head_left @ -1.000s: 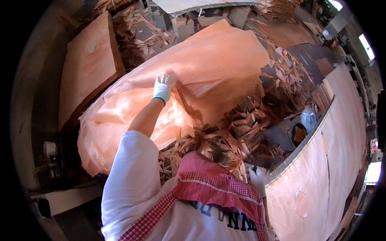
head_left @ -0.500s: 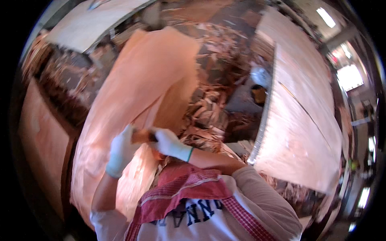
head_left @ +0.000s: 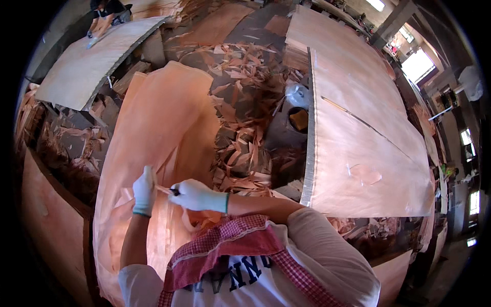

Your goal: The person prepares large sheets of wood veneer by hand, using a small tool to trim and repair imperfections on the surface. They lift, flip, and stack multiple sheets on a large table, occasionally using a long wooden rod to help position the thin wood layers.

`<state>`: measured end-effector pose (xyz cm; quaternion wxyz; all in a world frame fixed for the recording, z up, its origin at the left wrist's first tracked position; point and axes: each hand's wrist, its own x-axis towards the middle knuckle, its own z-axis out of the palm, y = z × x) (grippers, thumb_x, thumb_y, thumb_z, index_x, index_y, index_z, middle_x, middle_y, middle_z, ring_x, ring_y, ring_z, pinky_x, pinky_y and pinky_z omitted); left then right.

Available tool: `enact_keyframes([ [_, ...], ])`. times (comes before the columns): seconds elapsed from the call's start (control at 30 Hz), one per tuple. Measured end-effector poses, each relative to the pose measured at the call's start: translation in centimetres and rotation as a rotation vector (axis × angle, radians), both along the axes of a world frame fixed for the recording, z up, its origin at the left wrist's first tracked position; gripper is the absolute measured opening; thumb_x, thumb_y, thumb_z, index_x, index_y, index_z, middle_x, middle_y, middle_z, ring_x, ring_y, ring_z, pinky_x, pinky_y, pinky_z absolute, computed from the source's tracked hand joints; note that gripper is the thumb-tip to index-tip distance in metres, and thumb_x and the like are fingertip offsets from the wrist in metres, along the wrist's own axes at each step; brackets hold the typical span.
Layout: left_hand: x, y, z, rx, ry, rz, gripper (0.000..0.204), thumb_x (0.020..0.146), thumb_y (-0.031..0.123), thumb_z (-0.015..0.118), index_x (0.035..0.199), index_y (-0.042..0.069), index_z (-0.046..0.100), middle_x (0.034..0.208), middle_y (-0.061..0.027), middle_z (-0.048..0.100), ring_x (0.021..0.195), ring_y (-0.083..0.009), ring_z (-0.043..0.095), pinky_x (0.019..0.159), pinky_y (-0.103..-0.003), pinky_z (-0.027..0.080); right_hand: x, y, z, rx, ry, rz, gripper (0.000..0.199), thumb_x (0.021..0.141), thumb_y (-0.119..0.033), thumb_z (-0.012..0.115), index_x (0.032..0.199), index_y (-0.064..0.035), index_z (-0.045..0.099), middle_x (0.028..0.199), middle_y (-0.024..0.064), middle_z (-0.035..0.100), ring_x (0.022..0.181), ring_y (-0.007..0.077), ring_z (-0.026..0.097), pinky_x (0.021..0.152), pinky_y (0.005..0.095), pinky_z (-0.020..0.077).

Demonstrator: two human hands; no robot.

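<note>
My left hand [head_left: 144, 191], in a white glove, is closed with its thumb up on the end of a narrow strip of wood veneer [head_left: 163, 189]. The strip spans the short gap to my right hand [head_left: 198, 196], also gloved and closed in a fist. A small dark thing [head_left: 175, 192] pokes out of the right fist beside the strip; its kind does not show. Both hands are above a large stack of thin orange-brown veneer sheets [head_left: 153, 112], whose right edge is ragged. Another curled veneer piece [head_left: 188, 221] hangs just below the right hand.
At right stands a wide pale-topped board table [head_left: 368, 169] with a long thin stick [head_left: 353, 115] on it. Veneer scraps [head_left: 243, 138] litter the floor between. A clear plastic bag [head_left: 297, 95] lies by the table. Far left, another person [head_left: 108, 18] leans over a second board [head_left: 97, 56].
The view has shifted, bringing the other person into sight. The strip between my hands now looks narrower, and my left thumb points up.
</note>
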<state>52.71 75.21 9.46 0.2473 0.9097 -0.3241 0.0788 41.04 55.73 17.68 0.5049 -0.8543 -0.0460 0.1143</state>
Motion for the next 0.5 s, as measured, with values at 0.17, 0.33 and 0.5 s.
enact_keyframes([
  [0.17, 0.8, -4.2, 2.1, 0.044, -0.158, -0.034, 0.014, 0.088, 0.016, 0.06, 0.1, 0.009, 0.057, 0.074, -0.0123, 0.063, 0.069, -0.0346, 0.064, 0.06, -0.043, 0.049, -0.2, -4.5, 1.1, -0.073, 0.036, -0.017, 0.041, 0.093, -0.043, 0.057, 0.088, -0.0036, 0.066, 0.068, 0.0169, 0.065, 0.065, 0.0326, 0.067, 0.064, 0.0447, 0.0499],
  [0.33, -1.4, -2.7, 0.8, 0.287, -0.028, -0.011, 0.011, 0.081, 0.018, 0.063, 0.09, 0.012, 0.062, 0.08, -0.0123, 0.066, 0.076, -0.0336, 0.064, 0.071, -0.045, 0.05, 1.2, -11.5, -3.7, -0.252, 0.051, -0.227, 0.048, 0.093, -0.048, 0.054, 0.079, -0.0033, 0.066, 0.071, 0.017, 0.066, 0.07, 0.0346, 0.067, 0.067, 0.0477, 0.0497],
  [0.5, -1.6, -6.5, -2.1, 0.415, 0.147, 0.128, 0.019, 0.091, 0.02, 0.052, 0.086, 0.011, 0.068, 0.079, -0.0169, 0.069, 0.072, -0.0347, 0.069, 0.061, -0.046, 0.054, 0.0, -6.0, -3.4, -0.329, -0.181, -0.086, 0.038, 0.094, -0.039, 0.052, 0.082, -0.005, 0.065, 0.069, 0.0198, 0.064, 0.069, 0.0393, 0.064, 0.065, 0.047, 0.0505],
])
